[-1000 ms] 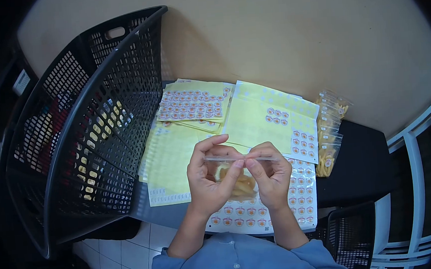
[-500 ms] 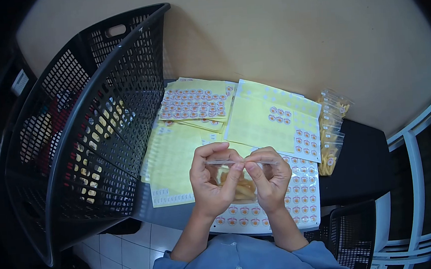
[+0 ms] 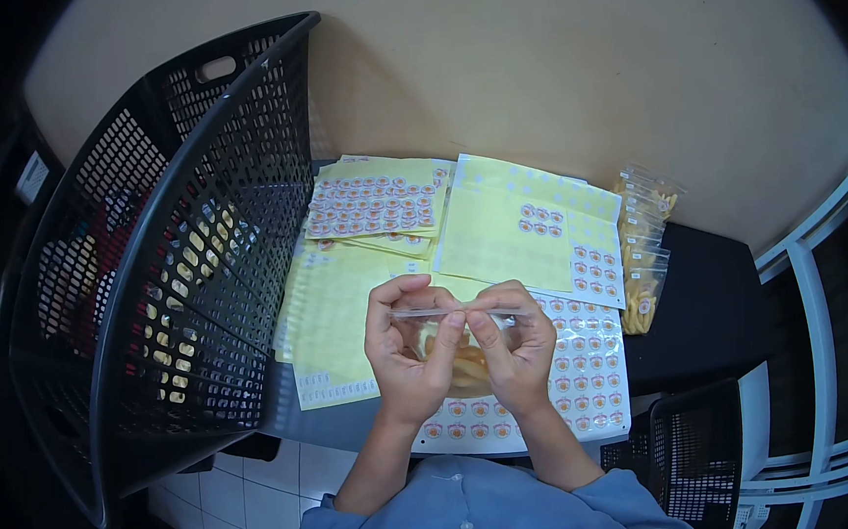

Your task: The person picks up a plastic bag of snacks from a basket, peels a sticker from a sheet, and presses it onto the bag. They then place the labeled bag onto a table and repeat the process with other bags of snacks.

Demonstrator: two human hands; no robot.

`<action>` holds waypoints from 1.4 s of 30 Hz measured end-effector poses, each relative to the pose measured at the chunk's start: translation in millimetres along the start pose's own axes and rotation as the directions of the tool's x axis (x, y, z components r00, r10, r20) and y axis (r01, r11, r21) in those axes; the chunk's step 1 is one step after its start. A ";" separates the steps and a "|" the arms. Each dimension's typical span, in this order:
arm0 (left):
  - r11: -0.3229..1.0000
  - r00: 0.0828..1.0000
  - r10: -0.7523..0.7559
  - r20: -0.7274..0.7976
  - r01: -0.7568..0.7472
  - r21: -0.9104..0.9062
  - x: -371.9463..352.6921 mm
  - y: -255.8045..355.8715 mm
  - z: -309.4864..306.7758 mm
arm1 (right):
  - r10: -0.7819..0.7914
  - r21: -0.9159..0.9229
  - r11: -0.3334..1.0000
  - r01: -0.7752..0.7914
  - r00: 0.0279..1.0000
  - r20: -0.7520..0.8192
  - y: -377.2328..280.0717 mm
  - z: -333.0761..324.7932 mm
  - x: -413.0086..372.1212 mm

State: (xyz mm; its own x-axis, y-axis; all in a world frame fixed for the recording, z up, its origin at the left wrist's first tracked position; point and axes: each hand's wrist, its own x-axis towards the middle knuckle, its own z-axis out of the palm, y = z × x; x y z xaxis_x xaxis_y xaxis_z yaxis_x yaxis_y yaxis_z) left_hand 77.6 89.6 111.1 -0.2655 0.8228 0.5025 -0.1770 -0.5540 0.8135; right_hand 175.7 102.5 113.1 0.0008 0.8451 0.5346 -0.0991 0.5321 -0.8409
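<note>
A clear plastic zip bag (image 3: pixel 468 377) with pale yellow stick-shaped pieces inside hangs between both hands. My left hand (image 3: pixel 413 354) pinches its top edge with thumb and fingers, left of the middle. Close beside it, my right hand (image 3: pixel 510 347) grips the same edge, the two thumbs nearly touching. Below and behind the bag lies a white sheet of round orange-and-red stickers (image 3: pixel 589 371). Parts of the bag's sides are hidden by my fingers.
A tall black perforated basket (image 3: pixel 211 171) stands at left, with yellow items showing through its holes. Yellow sticker sheets (image 3: pixel 500 230) (image 3: pixel 376 204) cover the table's back. Several filled bags (image 3: pixel 645 278) stand in a row at right on a black surface (image 3: pixel 711 294).
Both hands have shifted slightly left in view with the bag, along with a small turn of the whole view. The thumbs stay together at the bag's top edge.
</note>
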 end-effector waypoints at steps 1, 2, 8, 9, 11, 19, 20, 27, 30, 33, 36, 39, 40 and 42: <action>1.000 1.000 0.014 -0.016 -0.014 0.018 0.5 -1.0 0.4 | -0.001 -0.001 1.000 0.001 1.000 -0.003 0.7 -1.2 0.6; 1.000 1.000 0.013 -0.013 -0.013 0.017 0.5 -1.9 0.6 | 0.001 0.041 0.999 0.000 1.000 -0.014 2.1 -3.5 1.2; 1.000 0.999 0.023 -0.023 -0.023 -0.001 0.1 -4.2 2.7 | 0.071 0.082 0.994 -0.070 0.997 -0.004 -6.0 -5.6 0.9; 0.999 0.999 -0.014 -0.040 0.013 -0.030 0.2 -2.8 3.3 | 0.090 0.101 0.991 -0.088 0.996 -0.008 -7.4 -4.7 1.6; 0.997 0.997 -0.049 -0.058 0.045 -0.060 1.5 -1.4 4.2 | 0.072 0.054 0.996 -0.071 0.997 -0.010 -6.5 -4.5 1.1; 1.000 0.998 -0.027 -0.062 0.027 -0.001 6.2 -0.3 4.5 | 0.021 0.094 0.995 -0.021 1.000 0.004 1.4 -3.2 4.3; 1.000 0.998 -0.028 -0.061 0.028 0.000 6.2 -0.4 4.7 | 0.032 0.136 0.990 -0.029 0.999 -0.021 1.8 -2.9 4.4; 0.999 0.998 -0.032 -0.063 0.033 0.008 4.8 -0.2 9.9 | 0.005 0.095 0.995 -0.001 0.999 -0.041 -0.3 -7.1 4.7; 0.999 0.997 -0.032 -0.063 0.032 0.006 3.5 -2.8 11.3 | 0.052 0.240 0.970 -0.031 0.995 -0.084 4.6 -10.5 4.1; 0.999 0.996 -0.043 -0.074 0.044 0.009 4.9 -2.7 14.3 | 0.038 0.144 0.989 -0.029 0.997 -0.063 7.7 -14.5 4.5; 0.998 0.995 -0.058 -0.078 0.060 0.030 4.4 -5.5 16.4 | 0.050 0.160 0.986 -0.036 0.995 -0.086 8.5 -16.0 4.9; 0.997 0.996 -0.062 -0.071 0.065 0.034 5.2 -10.3 18.8 | 0.034 0.197 0.980 -0.020 0.997 -0.071 12.6 -22.0 7.0; 0.997 0.994 -0.073 -0.077 0.075 0.024 4.7 -11.7 20.0 | 0.036 0.196 0.980 -0.020 0.996 -0.076 14.4 -25.3 7.3; 0.996 0.995 -0.081 -0.056 0.083 0.036 4.8 -11.0 22.1 | -0.006 0.034 0.999 0.008 0.998 -0.066 17.3 -31.9 6.7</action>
State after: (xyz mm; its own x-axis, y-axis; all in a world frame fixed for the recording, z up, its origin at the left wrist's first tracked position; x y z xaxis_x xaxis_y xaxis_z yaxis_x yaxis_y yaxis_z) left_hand 99.2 102.5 111.1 -0.3029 0.8567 0.4176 -0.1639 -0.4784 0.8627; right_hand 205.7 119.1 99.5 0.0671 0.8436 0.5328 -0.1329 0.5368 -0.8332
